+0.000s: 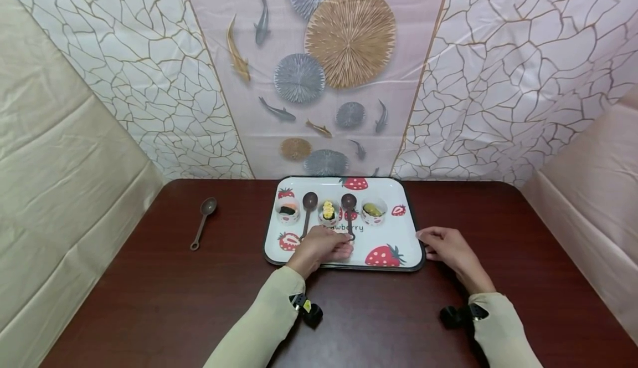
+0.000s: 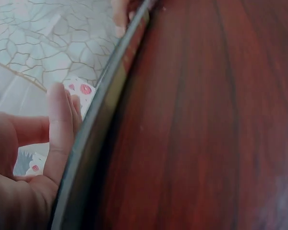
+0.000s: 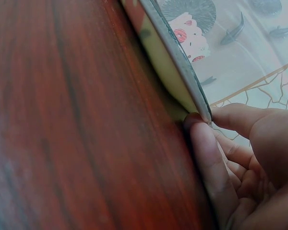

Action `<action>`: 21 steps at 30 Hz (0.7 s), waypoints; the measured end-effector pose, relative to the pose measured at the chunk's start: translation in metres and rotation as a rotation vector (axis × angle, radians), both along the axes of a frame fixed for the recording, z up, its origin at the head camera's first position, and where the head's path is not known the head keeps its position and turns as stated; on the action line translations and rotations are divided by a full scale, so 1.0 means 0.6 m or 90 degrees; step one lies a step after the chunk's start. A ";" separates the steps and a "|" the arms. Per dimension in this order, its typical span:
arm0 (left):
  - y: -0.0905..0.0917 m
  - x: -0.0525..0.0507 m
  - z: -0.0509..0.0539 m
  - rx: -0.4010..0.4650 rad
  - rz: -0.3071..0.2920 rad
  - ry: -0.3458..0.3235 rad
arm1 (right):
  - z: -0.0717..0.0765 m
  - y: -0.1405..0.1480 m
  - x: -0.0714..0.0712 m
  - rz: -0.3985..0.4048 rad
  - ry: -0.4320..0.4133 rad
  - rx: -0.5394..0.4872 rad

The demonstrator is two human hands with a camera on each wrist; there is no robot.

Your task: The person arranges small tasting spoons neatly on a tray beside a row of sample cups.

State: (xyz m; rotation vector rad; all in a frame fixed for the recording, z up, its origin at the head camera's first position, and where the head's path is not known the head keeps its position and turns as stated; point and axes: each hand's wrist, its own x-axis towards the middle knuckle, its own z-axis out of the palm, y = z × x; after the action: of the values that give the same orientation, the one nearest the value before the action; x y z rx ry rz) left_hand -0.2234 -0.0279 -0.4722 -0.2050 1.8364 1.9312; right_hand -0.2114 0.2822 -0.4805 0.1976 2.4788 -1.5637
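Note:
My left hand [image 1: 326,243] reaches over the front edge of the white strawberry-print tray [image 1: 391,235]. Its fingertips meet the handle end of a brown spoon [image 1: 350,213] lying on the tray, which they appear to pinch; the contact is hidden in the left wrist view. At the tray's right edge, the right hand [image 1: 451,251] grips the dark rim [image 3: 182,62] between thumb and finger. A second brown spoon [image 1: 307,213] lies to the left, its handle end partly behind the left hand. Three small cups stand on the tray: one with sushi [image 1: 287,211], one with yellow-topped food [image 1: 328,211], one with green food [image 1: 373,211].
A third spoon [image 1: 203,221] lies on the dark red wooden table [image 1: 164,290], left of the tray. Patterned cloth [image 1: 349,124] hangs behind the table's back edge. Pale fabric walls [image 1: 75,163] rise at both sides.

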 end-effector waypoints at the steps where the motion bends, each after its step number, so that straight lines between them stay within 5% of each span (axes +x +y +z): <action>1: 0.000 0.000 0.000 -0.010 -0.007 0.010 | 0.000 0.000 0.000 0.000 0.000 0.000; 8: 0.000 0.006 0.003 -0.048 -0.027 0.052 | 0.000 -0.002 0.000 0.001 0.004 -0.002; 21: 0.001 0.009 0.005 -0.091 -0.027 0.066 | -0.001 -0.001 0.000 -0.005 0.002 -0.011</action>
State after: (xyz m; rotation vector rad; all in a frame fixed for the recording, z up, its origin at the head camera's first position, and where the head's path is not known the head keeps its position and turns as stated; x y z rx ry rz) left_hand -0.2181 -0.0274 -0.4693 -0.1125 2.0318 1.8146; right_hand -0.2115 0.2814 -0.4811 0.2040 2.4693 -1.5884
